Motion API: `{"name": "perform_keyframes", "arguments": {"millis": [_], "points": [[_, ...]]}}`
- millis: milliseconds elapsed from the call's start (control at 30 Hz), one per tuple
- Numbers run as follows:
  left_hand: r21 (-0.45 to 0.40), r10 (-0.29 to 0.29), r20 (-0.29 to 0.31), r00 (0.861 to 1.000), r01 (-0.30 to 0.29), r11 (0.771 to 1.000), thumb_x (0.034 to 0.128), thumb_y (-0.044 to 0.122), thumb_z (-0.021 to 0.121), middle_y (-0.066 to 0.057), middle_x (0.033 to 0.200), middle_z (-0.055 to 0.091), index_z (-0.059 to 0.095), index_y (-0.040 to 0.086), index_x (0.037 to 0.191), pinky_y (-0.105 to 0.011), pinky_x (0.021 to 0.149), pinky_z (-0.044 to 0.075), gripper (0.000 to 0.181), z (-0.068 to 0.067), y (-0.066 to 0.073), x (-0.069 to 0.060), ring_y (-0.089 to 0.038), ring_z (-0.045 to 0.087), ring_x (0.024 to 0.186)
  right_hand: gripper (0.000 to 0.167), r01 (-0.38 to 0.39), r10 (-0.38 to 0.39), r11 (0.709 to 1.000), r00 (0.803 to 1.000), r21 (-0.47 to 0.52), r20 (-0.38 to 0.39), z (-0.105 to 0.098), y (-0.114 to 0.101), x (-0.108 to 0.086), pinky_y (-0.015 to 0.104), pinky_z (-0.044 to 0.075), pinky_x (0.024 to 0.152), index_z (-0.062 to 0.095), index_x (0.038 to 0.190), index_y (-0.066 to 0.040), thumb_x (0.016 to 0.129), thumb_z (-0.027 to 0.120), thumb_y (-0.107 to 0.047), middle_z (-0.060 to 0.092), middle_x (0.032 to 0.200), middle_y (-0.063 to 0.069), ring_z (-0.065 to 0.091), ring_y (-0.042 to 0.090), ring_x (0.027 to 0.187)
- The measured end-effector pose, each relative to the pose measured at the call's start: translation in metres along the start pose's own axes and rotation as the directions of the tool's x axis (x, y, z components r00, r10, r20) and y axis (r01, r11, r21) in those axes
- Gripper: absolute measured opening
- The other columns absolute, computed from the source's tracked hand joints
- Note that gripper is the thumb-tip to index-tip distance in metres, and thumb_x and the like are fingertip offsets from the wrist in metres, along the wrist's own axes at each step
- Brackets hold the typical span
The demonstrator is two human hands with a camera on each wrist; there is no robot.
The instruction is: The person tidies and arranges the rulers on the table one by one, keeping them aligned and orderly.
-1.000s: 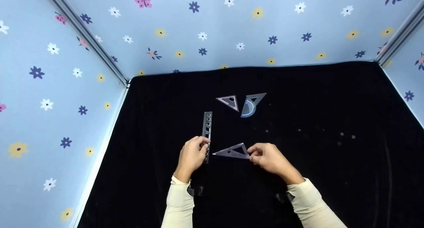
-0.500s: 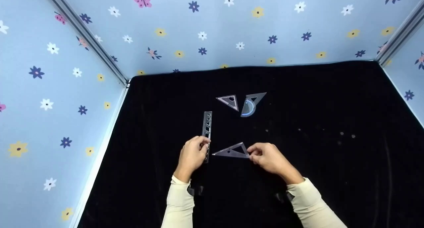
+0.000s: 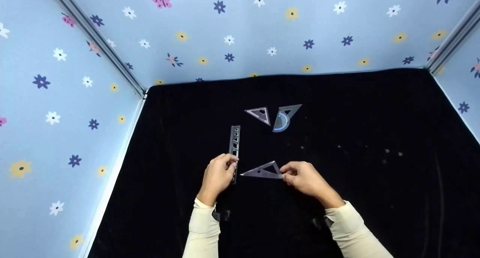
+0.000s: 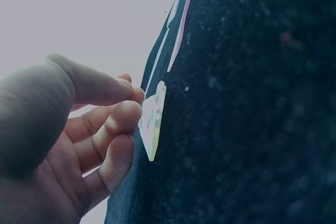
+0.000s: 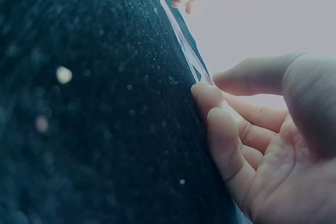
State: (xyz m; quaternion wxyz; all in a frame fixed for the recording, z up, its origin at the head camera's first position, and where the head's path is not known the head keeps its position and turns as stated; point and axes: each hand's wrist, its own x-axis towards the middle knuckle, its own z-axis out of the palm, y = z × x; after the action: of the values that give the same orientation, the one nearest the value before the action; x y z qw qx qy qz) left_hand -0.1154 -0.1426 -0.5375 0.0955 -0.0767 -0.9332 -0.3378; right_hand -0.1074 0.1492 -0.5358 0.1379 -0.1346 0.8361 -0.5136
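Observation:
A clear ruler (image 3: 235, 138) with cut-out shapes lies nearly upright in the head view, and the left hand (image 3: 218, 175) pinches its lower part. To its right is a clear set square (image 3: 264, 173), its long tip close to the ruler. The right hand (image 3: 305, 179) pinches the set square's short right side. In the left wrist view, thumb and fingers of the left hand (image 4: 79, 124) meet at the edge of the clear ruler (image 4: 153, 124). Fingers of the right hand (image 5: 257, 124) hold the end of the set square (image 5: 181, 40) in the right wrist view.
Farther back on the black cloth (image 3: 356, 111) lie a pinkish set square (image 3: 264, 117), a blue-marked protractor (image 3: 281, 122) and another clear set square (image 3: 294, 110) that touches or overlaps it. Flower-patterned walls (image 3: 243, 25) enclose the back and sides.

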Motion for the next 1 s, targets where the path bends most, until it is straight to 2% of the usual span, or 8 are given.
{"name": "perform_keyframes", "arguments": {"millis": [267,533,1000], "points": [[0.003,0.008,-0.011,1.0,-0.008,1.0,0.0872,0.01,0.071,0.011,0.083,0.066,0.076,0.018,0.097,-0.037,0.064,0.051,0.014,0.0005,-0.0003,0.0016,-0.009,0.058,0.07,0.01,-0.035,0.035,0.999,0.999,0.001,-0.017,-0.002,-0.0024,0.0007,0.027,0.051,0.048,0.074,0.098,-0.006,0.095,0.065,-0.008,0.068,0.077,0.001,0.063,0.014,0.062],[0.003,0.002,-0.009,1.0,-0.002,1.0,0.0897,0.015,0.07,0.011,0.081,0.065,0.077,0.018,0.096,-0.036,0.064,0.05,0.01,0.0003,0.0006,0.0028,-0.009,0.058,0.069,0.01,-0.033,0.032,0.999,0.999,-0.007,-0.043,-0.0015,0.0003,0.0017,0.027,0.051,0.048,0.074,0.095,-0.007,0.096,0.065,-0.011,0.066,0.073,0.001,0.061,0.015,0.059],[0.002,0.008,-0.015,1.0,-0.008,1.0,0.0904,0.016,0.069,0.01,0.082,0.066,0.077,0.018,0.096,-0.037,0.064,0.051,0.01,0.0016,-0.0006,0.0007,-0.01,0.059,0.07,0.01,-0.048,0.048,0.999,0.998,0.0,-0.038,-0.0014,-0.001,0.0003,0.031,0.053,0.049,0.073,0.096,-0.008,0.096,0.064,-0.012,0.066,0.072,0.0,0.062,0.016,0.059]]}}
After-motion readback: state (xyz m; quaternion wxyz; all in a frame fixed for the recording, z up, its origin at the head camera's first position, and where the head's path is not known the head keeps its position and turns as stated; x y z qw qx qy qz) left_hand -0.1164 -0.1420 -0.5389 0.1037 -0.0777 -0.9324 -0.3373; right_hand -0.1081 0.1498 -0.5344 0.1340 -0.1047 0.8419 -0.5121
